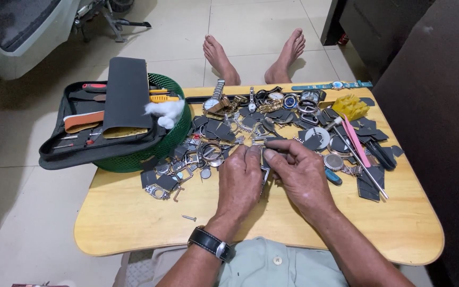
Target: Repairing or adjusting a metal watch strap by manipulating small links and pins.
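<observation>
My left hand (pixel 240 178) and my right hand (pixel 301 172) meet over the middle of a small wooden table (pixel 134 223). Between their fingertips they pinch a small metal watch part (pixel 265 167), partly hidden by the fingers. A black-strapped wristwatch (pixel 212 243) sits on my left wrist. Just beyond the hands lies a heap of watch cases, bezels and dark flat pieces (pixel 224 135).
A green mesh basket (pixel 171 141) at the table's left carries an open black tool case (pixel 102 119) and a white wad (pixel 167 111). Whole watches (pixel 216 98) line the far edge. A yellow block (pixel 350 106), pink tool (pixel 355 141), blue-handled tool (pixel 333 177) and loose screw (pixel 189 218) lie nearby.
</observation>
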